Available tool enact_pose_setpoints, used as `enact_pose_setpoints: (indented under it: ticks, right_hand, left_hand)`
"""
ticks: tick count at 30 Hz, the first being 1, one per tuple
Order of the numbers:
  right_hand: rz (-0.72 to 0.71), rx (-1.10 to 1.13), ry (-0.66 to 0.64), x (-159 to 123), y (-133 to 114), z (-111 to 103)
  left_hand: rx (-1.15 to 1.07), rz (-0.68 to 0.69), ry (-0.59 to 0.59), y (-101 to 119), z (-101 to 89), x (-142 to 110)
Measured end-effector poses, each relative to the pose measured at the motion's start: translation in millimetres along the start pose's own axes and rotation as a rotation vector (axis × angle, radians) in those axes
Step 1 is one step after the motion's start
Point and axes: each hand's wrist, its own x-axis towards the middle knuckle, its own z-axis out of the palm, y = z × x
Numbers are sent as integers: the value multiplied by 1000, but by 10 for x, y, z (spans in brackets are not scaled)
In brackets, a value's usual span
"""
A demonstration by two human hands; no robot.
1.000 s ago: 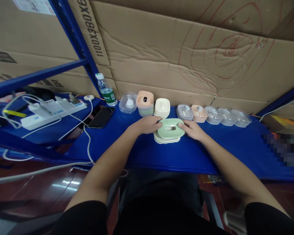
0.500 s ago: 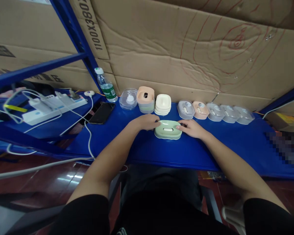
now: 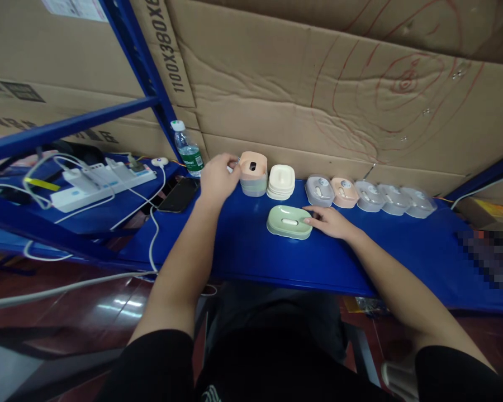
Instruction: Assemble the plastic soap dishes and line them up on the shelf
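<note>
The right hand [image 3: 329, 221] rested flat-fingered against the right end of the green soap dish [image 3: 289, 221], its long axis lying left-right on the blue shelf [image 3: 251, 251], while the left hand [image 3: 216, 177] reached to the stack of dishes [image 3: 253, 173], fingers apparently closing on something largely hidden.

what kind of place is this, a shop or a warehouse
Probably a warehouse or packing station: blue steel racking serves as the bench, flattened cardboard cartons line the back, and rows of identical plastic soap boxes sit ready beside the green soap box.
</note>
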Motion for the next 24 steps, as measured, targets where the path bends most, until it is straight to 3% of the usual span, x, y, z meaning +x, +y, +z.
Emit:
enact_pose_setpoints:
  ticks: [2,5,7,9,15,21,24]
  right_hand:
    - [-9,14,-3,0,0,-5]
    - [-11,33,-7,-1,5,-7]
    - [-9,42,-7,-1,12,-5]
    - [-9,49,-5,-3,14,-4]
    - [-9,58,-9,-11,1,-20]
    - [-14,63,45,-13,59,-11]
    - [-34,102,119,-20,78,-7]
  left_hand:
    - [76,-59,-58,-201,-26,49]
    - [182,-154,-279,-382,-4,62]
    - [228,-201,-362,-387,9,53]
    - [231,-244,-364,-329,1,45]
    - [106,-314,-118,-165,-95,48]
    - [-72,-174,195,-44,-67,9]
    - [-229,-121,256,113,12,-67]
